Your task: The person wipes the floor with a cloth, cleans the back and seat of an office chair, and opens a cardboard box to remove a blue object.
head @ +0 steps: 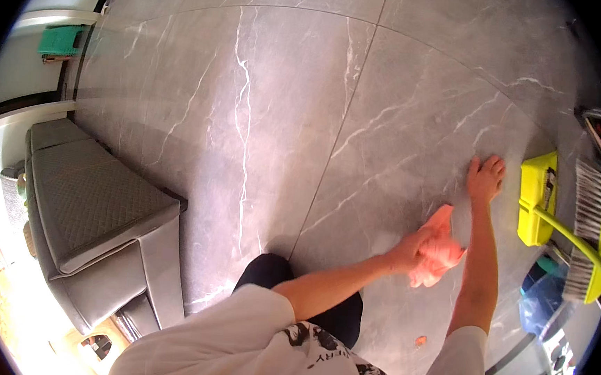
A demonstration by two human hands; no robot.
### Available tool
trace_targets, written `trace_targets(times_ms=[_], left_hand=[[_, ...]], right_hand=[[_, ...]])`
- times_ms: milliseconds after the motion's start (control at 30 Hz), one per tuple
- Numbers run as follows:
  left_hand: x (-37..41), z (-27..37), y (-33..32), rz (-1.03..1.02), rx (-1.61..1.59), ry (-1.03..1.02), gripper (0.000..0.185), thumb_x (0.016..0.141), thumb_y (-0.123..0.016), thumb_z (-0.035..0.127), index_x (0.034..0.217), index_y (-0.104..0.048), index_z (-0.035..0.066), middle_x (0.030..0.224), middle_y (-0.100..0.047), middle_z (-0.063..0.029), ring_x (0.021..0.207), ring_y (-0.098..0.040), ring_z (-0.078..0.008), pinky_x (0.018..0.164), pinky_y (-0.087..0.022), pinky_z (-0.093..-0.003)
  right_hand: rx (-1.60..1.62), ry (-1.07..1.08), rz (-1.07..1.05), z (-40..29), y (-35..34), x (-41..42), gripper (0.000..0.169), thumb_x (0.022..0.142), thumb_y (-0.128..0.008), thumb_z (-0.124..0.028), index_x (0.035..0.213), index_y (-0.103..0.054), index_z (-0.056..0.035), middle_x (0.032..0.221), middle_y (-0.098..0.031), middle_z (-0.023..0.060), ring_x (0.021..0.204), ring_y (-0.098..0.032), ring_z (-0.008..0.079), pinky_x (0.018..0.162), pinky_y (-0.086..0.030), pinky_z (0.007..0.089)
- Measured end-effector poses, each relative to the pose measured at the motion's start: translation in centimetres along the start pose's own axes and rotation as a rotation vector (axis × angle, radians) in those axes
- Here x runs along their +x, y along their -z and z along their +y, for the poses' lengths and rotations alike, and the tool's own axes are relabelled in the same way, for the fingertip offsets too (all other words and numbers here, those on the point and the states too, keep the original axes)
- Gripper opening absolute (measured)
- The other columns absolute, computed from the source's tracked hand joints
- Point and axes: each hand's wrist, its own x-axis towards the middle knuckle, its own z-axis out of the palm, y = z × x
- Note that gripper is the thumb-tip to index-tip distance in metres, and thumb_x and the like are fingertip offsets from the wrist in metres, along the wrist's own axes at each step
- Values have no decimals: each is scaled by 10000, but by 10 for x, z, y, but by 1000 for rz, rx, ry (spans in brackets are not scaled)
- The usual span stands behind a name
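My left hand (407, 251) grips a bunched pink-orange cloth (438, 252) low over the grey marble-look tile floor (285, 108). Part of the cloth is blurred, and its folds hide some of my fingers. Farther out and to the right, my right hand (486, 178) leans on the tiles with the palm down and nothing held. Its thumb stands apart from the fingers. A yellow dustpan (537, 199) is just to the right of that hand. A small orange scrap (420, 341) lies on the floor between my body and my right arm.
Beside the dustpan stands a yellow broom head (587, 233) with pale and dark bristles. Below it is a blue translucent plastic item (540, 306). A grey quilted seat (106, 200) takes up the left side. A green container (60, 40) sits at the upper left, near the wall.
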Motion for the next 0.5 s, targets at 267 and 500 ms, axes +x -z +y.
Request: trace_targets(times_ms=[267, 500], left_hand=[[-25, 22, 221, -83, 207, 97, 591, 841, -772, 256, 1353, -563, 48, 1320, -610, -156, 1224, -584, -233, 1002, -472, -372], [-156, -18, 410, 1118, 1222, 735, 384, 1002, -528, 267, 1227, -600, -36, 1381, -558, -245, 1212, -562, -435, 1021, -414, -568]], right_hand=[[1164, 459, -517, -133, 142, -191, 618, 809, -789, -324, 1371, -574, -187, 1412, -544, 139, 1332, -513, 349, 1102, -416, 445], [574, 548, -14, -253, 77, -297, 573, 719, -803, -235, 1268, -641, -219, 1426, -494, 94, 1231, -532, 336, 930, -418, 532]])
